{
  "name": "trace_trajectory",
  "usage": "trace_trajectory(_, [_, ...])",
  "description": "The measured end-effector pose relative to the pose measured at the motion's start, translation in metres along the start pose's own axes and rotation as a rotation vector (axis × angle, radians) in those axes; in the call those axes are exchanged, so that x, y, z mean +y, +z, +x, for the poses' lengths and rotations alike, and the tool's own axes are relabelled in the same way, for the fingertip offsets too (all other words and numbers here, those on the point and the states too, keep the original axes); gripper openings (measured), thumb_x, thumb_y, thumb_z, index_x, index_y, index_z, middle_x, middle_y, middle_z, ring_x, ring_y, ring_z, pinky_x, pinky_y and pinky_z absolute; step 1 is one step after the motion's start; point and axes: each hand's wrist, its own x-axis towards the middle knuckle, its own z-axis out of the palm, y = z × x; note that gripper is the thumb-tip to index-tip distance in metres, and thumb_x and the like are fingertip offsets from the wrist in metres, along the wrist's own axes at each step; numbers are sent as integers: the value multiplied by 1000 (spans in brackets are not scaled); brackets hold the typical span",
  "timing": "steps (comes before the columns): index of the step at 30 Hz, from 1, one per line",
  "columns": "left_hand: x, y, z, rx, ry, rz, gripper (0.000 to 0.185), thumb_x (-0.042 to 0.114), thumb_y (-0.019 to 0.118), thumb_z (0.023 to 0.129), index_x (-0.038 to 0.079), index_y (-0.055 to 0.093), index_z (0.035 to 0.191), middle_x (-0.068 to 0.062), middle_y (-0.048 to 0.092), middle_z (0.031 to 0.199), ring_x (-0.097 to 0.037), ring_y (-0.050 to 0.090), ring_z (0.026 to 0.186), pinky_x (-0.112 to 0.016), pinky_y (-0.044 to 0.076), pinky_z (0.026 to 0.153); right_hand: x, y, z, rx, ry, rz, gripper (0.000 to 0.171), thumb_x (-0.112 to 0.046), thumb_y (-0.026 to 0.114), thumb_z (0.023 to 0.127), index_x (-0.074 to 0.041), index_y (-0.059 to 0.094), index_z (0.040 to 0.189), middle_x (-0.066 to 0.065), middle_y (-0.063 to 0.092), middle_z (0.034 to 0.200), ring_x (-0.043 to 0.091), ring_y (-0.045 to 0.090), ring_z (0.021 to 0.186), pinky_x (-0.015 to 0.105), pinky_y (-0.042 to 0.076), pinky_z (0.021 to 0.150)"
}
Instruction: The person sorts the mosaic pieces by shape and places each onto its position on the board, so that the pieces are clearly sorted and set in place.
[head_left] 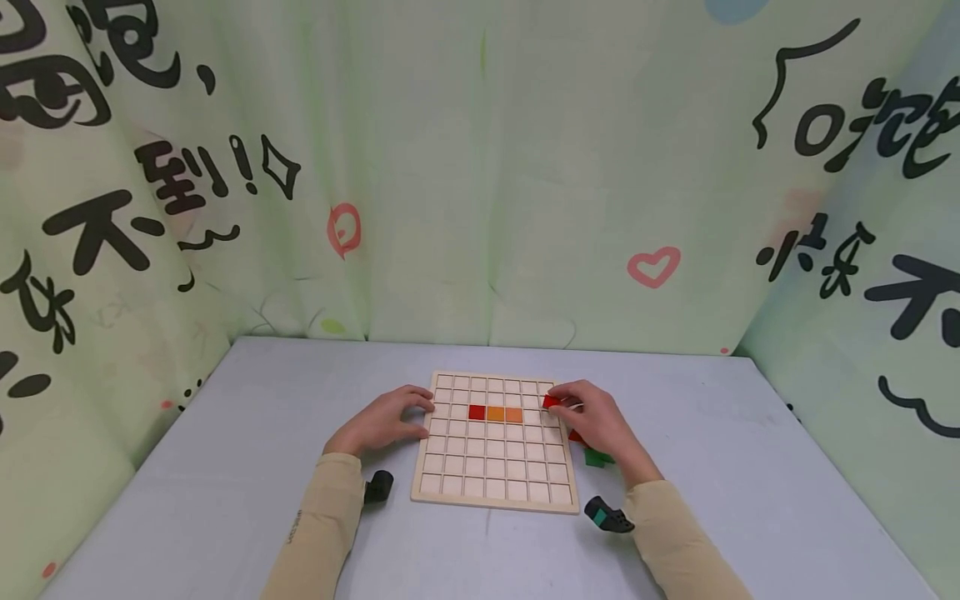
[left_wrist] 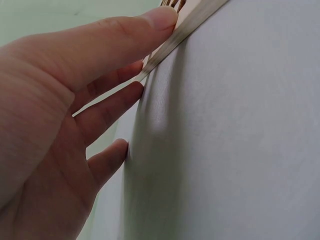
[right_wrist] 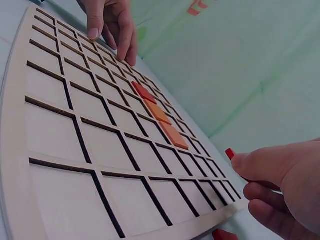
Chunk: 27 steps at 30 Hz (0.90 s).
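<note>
A square wooden grid board (head_left: pixel 495 503) lies on the table, its cells marked off by thin raised strips. Three tiles sit side by side in one upper row: a red tile (head_left: pixel 477 412), an orange tile (head_left: pixel 495 414) and another orange tile (right_wrist: pixel 174 136). My left hand (head_left: pixel 384 422) rests at the board's left edge, thumb and fingertips against the frame, fingers loosely extended. Over the upper right side of the board, my right hand (head_left: pixel 598 419) pinches a red square tile (head_left: pixel 551 402) between thumb and fingers. In the right wrist view that tile is held above the board's surface.
Beside the board's right edge, partly under my right hand, lie loose green tiles (head_left: pixel 596 457) and a red piece (head_left: pixel 576 437). Black wrist devices (head_left: pixel 378 487) show at both sleeves. A printed curtain (head_left: pixel 487 192) encloses the white table (head_left: pixel 300 375) at the back and sides.
</note>
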Motion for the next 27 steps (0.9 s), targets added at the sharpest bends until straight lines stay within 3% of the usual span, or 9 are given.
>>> trace_trajectory(10, [0,0,0,4,0,-5,35,23,74,77,14,64,110,3,48,133,-20,39,130,-39,35,108,-5,10,2,-53,-112,-29,25,-17,69,82,-11,67,106,2,61,100,14,58,85,29,52,76])
trace_trajectory(27, [-1,-1,0,-7,12,-7,35,22,73,78,13,64,110,3,48,134,-20,39,130,-38,35,108,-10,22,5,-49,-102,-58,20,-16,70,81,-13,69,100,0,62,96,13,52,81,28,46,74])
